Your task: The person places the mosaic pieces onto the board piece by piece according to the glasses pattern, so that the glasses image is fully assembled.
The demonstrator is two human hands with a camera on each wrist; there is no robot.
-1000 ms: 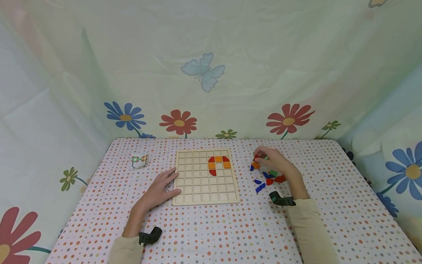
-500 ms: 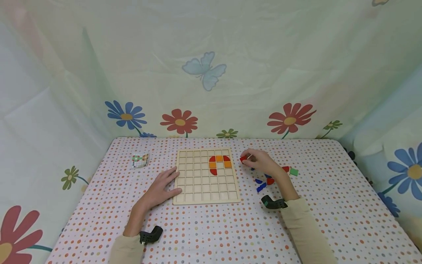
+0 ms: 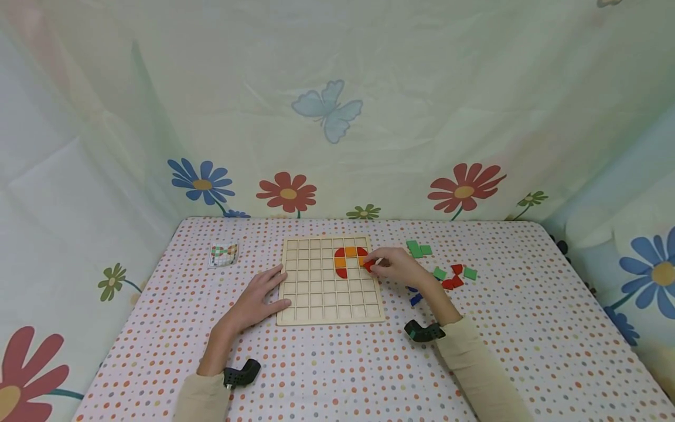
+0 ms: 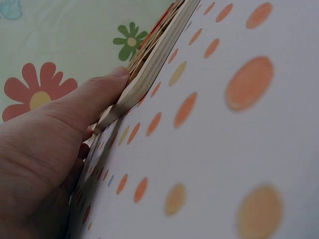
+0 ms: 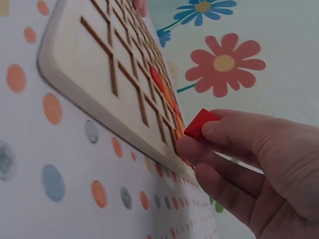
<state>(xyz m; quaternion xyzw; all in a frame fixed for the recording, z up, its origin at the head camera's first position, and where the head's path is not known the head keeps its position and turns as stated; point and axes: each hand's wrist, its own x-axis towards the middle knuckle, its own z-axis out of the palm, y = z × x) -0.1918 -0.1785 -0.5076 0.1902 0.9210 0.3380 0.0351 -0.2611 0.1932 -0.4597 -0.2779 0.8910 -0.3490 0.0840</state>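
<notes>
A wooden board point(image 3: 313, 299) with a square grid lies flat on the table. Toward its upper right, red and orange tiles point(image 3: 341, 263) form a small arch in the cells. My right hand point(image 3: 399, 265) is over the board's right edge, pinching a small red tile point(image 5: 201, 123) between thumb and fingertips, close beside the arch's right orange square. My left hand point(image 3: 258, 298) lies at the board's left edge with fingers spread; its thumb point(image 4: 94, 97) touches the rim in the left wrist view.
Right of the board are loose green tiles point(image 3: 415, 249), red tiles point(image 3: 452, 282) and blue tiles point(image 3: 416, 299), the blue ones partly behind the right forearm. A small card with a coloured grid pattern point(image 3: 224, 255) lies at the back left. A dotted cloth point(image 3: 316, 375) covers the table.
My right hand has picked up the red tile from the loose pieces and carried it left to the board. My left hand has stayed at the board's left edge.
</notes>
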